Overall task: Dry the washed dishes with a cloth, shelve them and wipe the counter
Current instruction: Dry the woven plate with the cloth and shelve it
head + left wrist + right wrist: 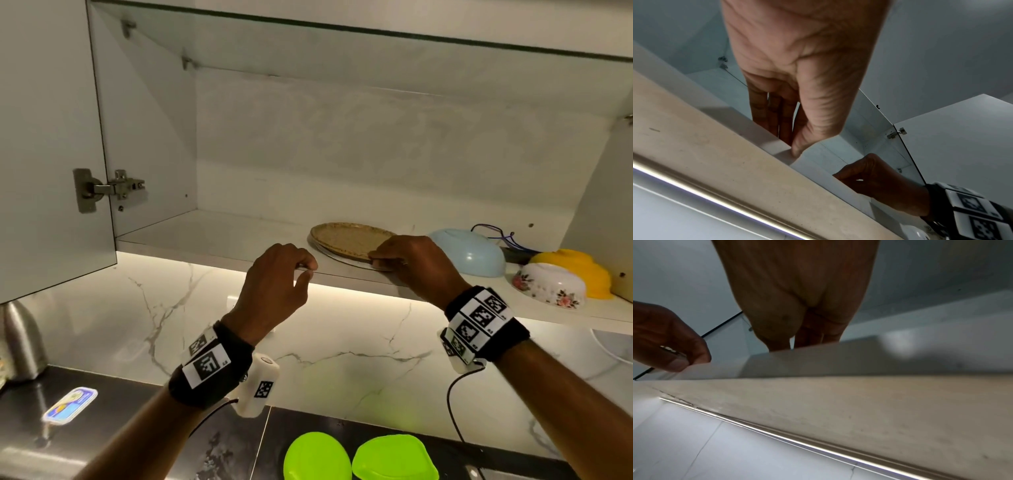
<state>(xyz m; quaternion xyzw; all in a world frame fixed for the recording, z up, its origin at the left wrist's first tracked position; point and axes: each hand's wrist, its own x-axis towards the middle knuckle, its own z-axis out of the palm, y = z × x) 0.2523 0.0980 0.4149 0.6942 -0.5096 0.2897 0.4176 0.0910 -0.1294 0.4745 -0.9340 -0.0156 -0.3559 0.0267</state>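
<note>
Open wall cabinet, white shelf (212,236) as its floor. On it, toward the right half: a flat tan plate (349,238) stacked on a grey tray (346,260), close to the front edge. Right of that, a pale blue bowl (469,251) upside down; then a white floral bowl (548,286) upside down at the front edge, a yellow bowl (579,267) inverted just behind it near the right wall. Dark cords (496,234) at the back.

Below, dark counter (120,421): steel kettle (20,342) at left edge, small blue packet (70,406), two lime-green plates (359,459) at the near edge.
</note>
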